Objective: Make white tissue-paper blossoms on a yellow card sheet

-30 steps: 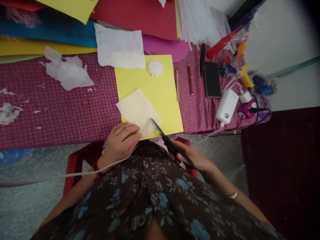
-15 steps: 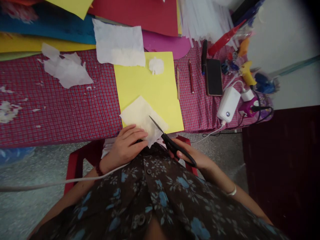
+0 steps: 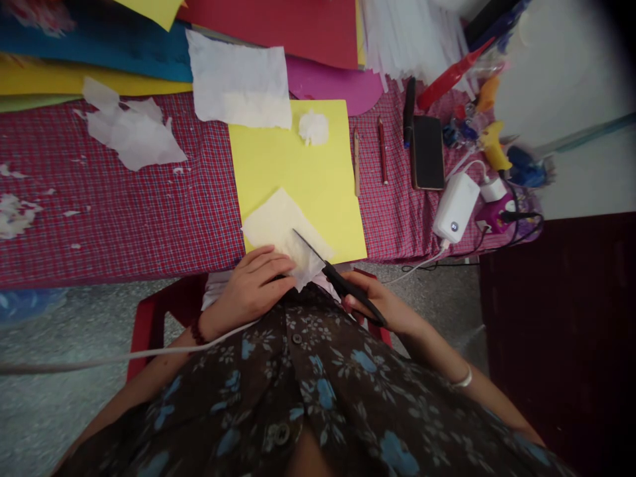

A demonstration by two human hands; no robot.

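Observation:
My left hand (image 3: 261, 281) presses its fingers together on the near edge of a thin off-white tissue paper (image 3: 273, 215). That paper lies turned at an angle over the front of a yellow sheet (image 3: 293, 165), and its near corner hangs past the table's edge. My right hand (image 3: 377, 301) is closed around the handles of black scissors (image 3: 348, 288). The scissors' blades lie across the right part of the tissue, pointing up and left. At the back of the yellow sheet sit a crumpled white paper flower (image 3: 314, 128) and a white tissue sheet (image 3: 241, 79).
Torn tissue (image 3: 134, 132) and scraps (image 3: 17, 217) lie on the checked tablecloth (image 3: 199, 218). To the right are two pencils (image 3: 382, 152), a phone (image 3: 427, 154), a marker (image 3: 409, 109) and a white power bank (image 3: 456, 207) with cables. Coloured sheets (image 3: 273, 26) are stacked behind. A cable (image 3: 124, 358) crosses my left forearm.
The scissors' blades have closed together over the tissue, and the handles have drawn in within my right hand. My left hand stays on the paper. The view has shifted slightly.

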